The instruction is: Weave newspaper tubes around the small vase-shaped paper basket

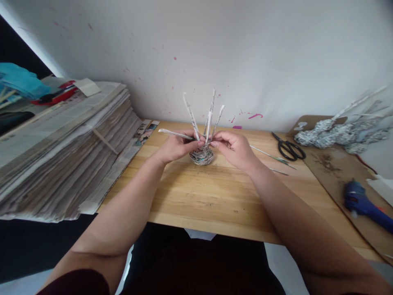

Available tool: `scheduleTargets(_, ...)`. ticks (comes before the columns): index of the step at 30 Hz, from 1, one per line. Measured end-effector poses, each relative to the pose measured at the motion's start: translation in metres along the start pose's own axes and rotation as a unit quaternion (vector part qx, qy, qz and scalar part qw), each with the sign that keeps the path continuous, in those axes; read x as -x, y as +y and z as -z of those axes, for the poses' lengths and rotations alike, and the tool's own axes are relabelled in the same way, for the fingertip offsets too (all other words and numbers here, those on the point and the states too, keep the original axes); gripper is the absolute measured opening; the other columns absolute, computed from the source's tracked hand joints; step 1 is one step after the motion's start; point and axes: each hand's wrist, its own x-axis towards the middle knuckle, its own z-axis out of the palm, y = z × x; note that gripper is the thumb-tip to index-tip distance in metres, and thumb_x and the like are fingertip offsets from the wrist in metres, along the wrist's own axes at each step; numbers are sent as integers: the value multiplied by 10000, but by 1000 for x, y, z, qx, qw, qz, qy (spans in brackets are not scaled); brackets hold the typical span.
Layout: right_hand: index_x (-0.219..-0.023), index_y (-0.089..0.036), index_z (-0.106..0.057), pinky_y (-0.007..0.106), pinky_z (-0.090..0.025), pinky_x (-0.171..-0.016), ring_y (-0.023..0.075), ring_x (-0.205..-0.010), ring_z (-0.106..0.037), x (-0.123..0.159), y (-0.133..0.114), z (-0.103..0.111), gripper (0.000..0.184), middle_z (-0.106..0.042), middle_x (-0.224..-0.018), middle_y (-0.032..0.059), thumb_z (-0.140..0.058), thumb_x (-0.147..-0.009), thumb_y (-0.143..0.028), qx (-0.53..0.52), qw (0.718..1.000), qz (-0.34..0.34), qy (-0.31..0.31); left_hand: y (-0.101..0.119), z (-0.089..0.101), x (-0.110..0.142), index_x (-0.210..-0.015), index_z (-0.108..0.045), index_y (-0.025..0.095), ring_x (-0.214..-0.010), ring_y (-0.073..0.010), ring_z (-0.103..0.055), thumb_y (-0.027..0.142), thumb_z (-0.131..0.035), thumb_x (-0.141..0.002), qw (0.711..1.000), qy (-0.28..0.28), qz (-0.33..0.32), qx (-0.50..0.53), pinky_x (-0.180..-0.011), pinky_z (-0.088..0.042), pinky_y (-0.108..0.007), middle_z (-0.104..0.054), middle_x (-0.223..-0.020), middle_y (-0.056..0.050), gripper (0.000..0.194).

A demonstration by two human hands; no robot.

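Observation:
A small round basket (201, 157) woven from rolled newspaper stands upright on the wooden table, with several paper tubes (190, 114) sticking up from it. My left hand (178, 148) is closed at the left side of its upper edge, thumb and fingers pinching the weave. Another paper tube (172, 132) points out leftward above that hand. On the opposite side, my right hand (231, 148) pinches a rolled paper strand at the rim, close to the left fingertips. The fingers partly cover the basket's top, so the exact strand is hard to make out.
Left is a tall stack of newspapers (76, 151) with a red tool (55, 95) on top. Black scissors (288, 148) and loose paper tubes (264, 152) lie right. Farther right are woven paper pieces (325, 133), cardboard (328, 168) and a blue glue gun (365, 203). A wall stands behind.

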Motion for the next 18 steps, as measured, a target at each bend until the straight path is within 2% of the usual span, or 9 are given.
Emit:
scheduleTargets(5,-993,-218,-743,391,-579,-865,215,-914,-751,-2,3,1,123,-809,-971,52,-669,-916,-279,2,1000,17,-11,0,1,0,-894,-771,143,-789,-183,-688,505,-878,-745,1000,-5,-8,13,-756,-553,-330,-781,-898,-82,406)
scheduleTargets(11,-958,-223,-722,386,-571,-881,200,-901,-738,-2,6,1,82,-783,-954,36,-655,-921,-254,-3,1000,26,-12,-1,1,-2,-849,-745,140,-622,-121,-611,581,-836,-780,999,1,5,51,-593,-497,-251,-729,-761,-49,455)
scheduleTargets(18,-950,-219,-709,363,-570,-846,188,-874,-730,1,2,0,69,-779,-941,28,-660,-912,-250,-4,1000,21,-14,-6,-4,-8,-802,-613,159,-565,-92,-580,646,-843,-751,995,28,-25,91,-546,-487,-221,-678,-725,-7,540)
